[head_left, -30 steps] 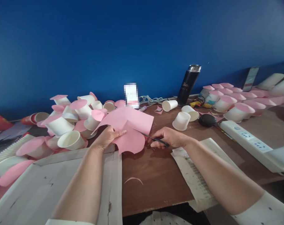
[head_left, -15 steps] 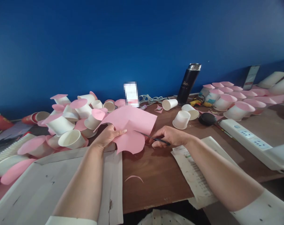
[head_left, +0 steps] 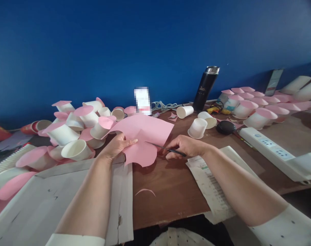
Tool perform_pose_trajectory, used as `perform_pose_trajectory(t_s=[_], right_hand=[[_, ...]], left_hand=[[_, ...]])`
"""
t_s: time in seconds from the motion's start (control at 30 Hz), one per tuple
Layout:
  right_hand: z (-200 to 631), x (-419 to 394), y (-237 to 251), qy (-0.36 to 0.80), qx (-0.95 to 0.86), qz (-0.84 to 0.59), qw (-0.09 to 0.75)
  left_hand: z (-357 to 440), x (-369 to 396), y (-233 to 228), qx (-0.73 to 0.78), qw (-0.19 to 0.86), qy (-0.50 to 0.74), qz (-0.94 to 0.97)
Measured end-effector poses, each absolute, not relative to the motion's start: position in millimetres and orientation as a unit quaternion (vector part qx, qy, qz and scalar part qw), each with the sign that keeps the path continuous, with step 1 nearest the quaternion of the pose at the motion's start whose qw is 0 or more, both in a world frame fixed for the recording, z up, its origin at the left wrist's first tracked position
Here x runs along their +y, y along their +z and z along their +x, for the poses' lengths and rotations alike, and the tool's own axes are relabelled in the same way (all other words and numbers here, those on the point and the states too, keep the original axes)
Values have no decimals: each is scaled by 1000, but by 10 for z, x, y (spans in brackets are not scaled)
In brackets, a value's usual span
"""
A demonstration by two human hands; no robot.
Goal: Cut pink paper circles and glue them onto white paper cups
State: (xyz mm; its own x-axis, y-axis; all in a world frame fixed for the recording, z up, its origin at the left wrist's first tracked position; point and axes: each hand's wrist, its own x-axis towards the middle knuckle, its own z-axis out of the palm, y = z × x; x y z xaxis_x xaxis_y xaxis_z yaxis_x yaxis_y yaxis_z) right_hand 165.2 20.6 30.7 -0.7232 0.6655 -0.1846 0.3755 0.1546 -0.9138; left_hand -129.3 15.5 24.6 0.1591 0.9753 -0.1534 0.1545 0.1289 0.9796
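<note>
1. At the middle of the table (head_left: 170, 184), my left hand (head_left: 116, 146) pinches the pink paper sheet (head_left: 142, 136), thumb on top and fingers closed beneath it, holding it just above the wood.
2. My right hand (head_left: 186, 146) is closed around the handles of the scissors (head_left: 167, 149), blades touching the sheet's right edge.
3. Compared with a moment ago, the sheet sits slightly higher and further right, and the blades have closed in on its edge; both hands keep their grip.
4. Counted: one sheet, one pair of scissors, one curved pink scrap (head_left: 145, 191) lying near me, three loose white cups (head_left: 197, 128) beyond my right hand, one black flask (head_left: 205, 88).
5. The piled cups (head_left: 75, 131) on the left overlap too much to count; the scissor handles are hidden in my fingers.
</note>
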Motion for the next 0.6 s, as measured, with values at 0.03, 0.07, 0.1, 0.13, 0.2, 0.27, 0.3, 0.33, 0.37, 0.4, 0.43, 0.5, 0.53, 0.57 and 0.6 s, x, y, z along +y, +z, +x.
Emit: perform_pose_trajectory(t_s=[0.03,0.07,0.1,0.13,0.2,0.27,0.3,0.33,0.37,0.4,0.43,0.5,0.53,0.57,0.6], right_hand=[[1655,207,310,543,-753,-349,129],[1656,207,314,538,-757,-350,124],[1657,207,319,534,-760,-352,117],[1657,207,323,534,-761,-352,112],[1654,202,329,535,-762,-347,111],[1649,198,328,538,-761,-342,119],[1646,197,324,542,-758,-341,123],[1643,198,316,547,-754,-341,126],[1639,202,304,552,-749,-343,130],[1633,208,288,557,-742,-346,138],[1625,216,269,563,-733,-350,151],[1598,232,228,572,-708,-365,196],[1578,236,209,576,-691,-375,226],[1554,237,193,579,-670,-385,261],[1526,232,181,581,-648,-393,296]], left_hand=[[-1292,156,242,523,538,384,538],[-1290,156,239,518,540,390,537],[-1288,155,236,510,545,396,535],[-1284,153,235,502,550,403,533],[-1272,148,234,492,552,416,529],[-1256,144,231,491,549,424,527],[-1247,144,227,488,549,429,525],[-1239,146,222,484,550,437,522],[-1232,150,214,478,552,449,515],[-1227,157,204,473,552,465,505],[-1224,168,193,467,552,486,492],[-1221,197,166,442,554,537,458],[-1216,214,153,423,560,563,437],[-1207,229,140,395,572,584,418],[-1189,241,128,373,584,601,398]])
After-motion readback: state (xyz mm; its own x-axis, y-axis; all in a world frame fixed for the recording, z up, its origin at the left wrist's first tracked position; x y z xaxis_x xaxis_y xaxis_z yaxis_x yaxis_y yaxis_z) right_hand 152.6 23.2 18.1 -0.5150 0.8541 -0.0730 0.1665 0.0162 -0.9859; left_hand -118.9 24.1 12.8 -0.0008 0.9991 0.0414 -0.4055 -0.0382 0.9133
